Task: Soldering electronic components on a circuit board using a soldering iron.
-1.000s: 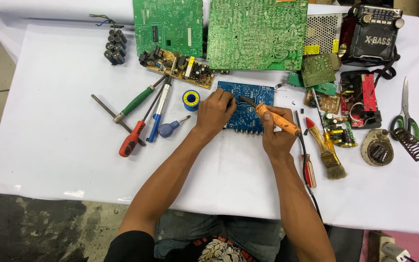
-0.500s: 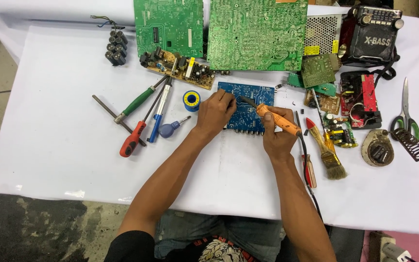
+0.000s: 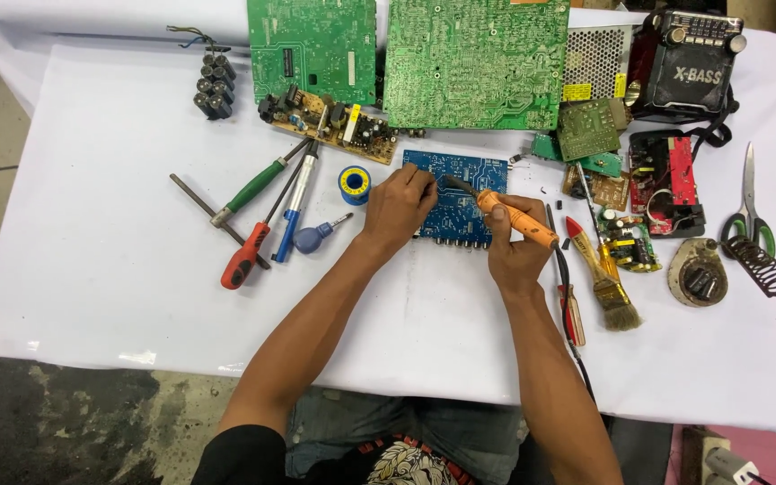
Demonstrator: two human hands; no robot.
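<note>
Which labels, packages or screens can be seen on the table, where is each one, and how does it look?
Yellow labels: two small rectangles on the metal mesh box, top right.
Radio: black, top right corner, pale lettering on its front.
Solder spool: blue and yellow ring, beside the left hand.
No screens or packages.

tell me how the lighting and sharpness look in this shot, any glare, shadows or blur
Head view: even, soft light; the white table cover is bright but keeps its detail. Only faint shadows lie under the left hand and right hand. The soldering iron and blue circuit board are sharp, no motion blur. Straight edges bow slightly near the corners.
</note>
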